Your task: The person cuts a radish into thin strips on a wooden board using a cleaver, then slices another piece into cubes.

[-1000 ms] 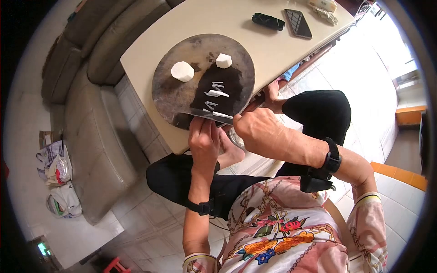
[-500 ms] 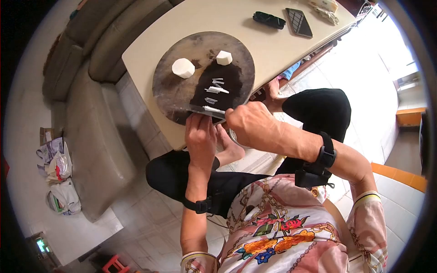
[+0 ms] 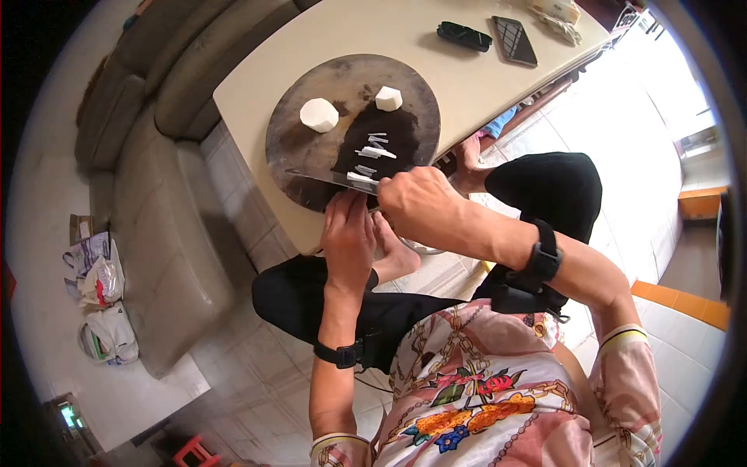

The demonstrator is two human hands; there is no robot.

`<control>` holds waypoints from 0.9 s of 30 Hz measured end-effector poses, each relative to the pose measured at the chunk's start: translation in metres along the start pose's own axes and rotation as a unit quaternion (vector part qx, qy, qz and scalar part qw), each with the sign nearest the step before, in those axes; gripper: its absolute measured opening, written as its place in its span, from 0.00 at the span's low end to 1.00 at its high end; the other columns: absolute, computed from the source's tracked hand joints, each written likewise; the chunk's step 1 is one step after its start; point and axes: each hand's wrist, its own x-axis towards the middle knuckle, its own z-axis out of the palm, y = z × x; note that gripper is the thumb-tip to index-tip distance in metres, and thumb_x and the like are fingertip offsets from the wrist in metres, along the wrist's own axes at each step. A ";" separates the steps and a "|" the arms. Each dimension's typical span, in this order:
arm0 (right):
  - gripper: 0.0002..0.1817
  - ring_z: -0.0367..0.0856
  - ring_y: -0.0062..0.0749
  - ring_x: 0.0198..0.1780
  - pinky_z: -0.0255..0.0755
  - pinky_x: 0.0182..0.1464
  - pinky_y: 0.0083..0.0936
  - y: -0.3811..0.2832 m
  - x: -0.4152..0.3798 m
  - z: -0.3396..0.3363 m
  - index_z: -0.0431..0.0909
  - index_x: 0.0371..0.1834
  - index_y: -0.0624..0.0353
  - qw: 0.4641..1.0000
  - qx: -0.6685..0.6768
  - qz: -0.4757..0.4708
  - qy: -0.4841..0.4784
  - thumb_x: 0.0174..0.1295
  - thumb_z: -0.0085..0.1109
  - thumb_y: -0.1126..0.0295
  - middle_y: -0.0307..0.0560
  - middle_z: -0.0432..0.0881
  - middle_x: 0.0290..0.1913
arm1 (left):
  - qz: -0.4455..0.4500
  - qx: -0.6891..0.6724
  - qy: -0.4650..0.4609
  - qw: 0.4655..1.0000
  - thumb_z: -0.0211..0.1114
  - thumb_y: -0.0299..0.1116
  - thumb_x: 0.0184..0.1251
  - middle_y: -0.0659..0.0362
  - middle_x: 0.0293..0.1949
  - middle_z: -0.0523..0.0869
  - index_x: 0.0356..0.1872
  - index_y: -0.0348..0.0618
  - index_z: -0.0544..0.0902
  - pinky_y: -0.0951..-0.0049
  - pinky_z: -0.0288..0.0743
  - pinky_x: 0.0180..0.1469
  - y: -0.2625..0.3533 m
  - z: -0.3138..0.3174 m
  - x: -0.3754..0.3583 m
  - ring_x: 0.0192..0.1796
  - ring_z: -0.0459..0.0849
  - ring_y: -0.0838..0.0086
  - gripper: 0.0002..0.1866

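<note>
As I watch from afar, my left hand (image 3: 347, 237) sits at the near edge of the round board (image 3: 289, 140), fingers bunched beside the knife (image 3: 331, 178); I cannot tell whether they grip anything. My right hand (image 3: 416, 201) is closed around the knife's handle. Beyond the blade lie thin white strips (image 3: 377, 152), then 2 white chunks (image 3: 319, 115). Far right on the table (image 3: 253, 101) rest a black case (image 3: 464, 36) and a phone (image 3: 514, 41).

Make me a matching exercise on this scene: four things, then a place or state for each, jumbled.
1. knife
2. phone
3. round board
4. left hand

A. at the near edge, close to the blade
B. under the white pieces
C. gripped by the right hand
D. on the table, off the board

1-C; 2-D; 3-B; 4-A
</note>
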 end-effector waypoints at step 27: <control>0.06 0.83 0.51 0.23 0.75 0.24 0.38 -0.010 -0.005 -0.003 0.74 0.24 0.70 1.000 0.002 -0.019 -0.009 0.47 0.57 0.77 0.58 0.78 0.17 | -0.007 -0.007 -0.028 1.000 0.60 0.18 0.59 0.47 0.46 0.81 0.47 0.34 0.81 0.54 0.74 0.52 0.004 -0.003 0.000 0.49 0.79 0.47 0.14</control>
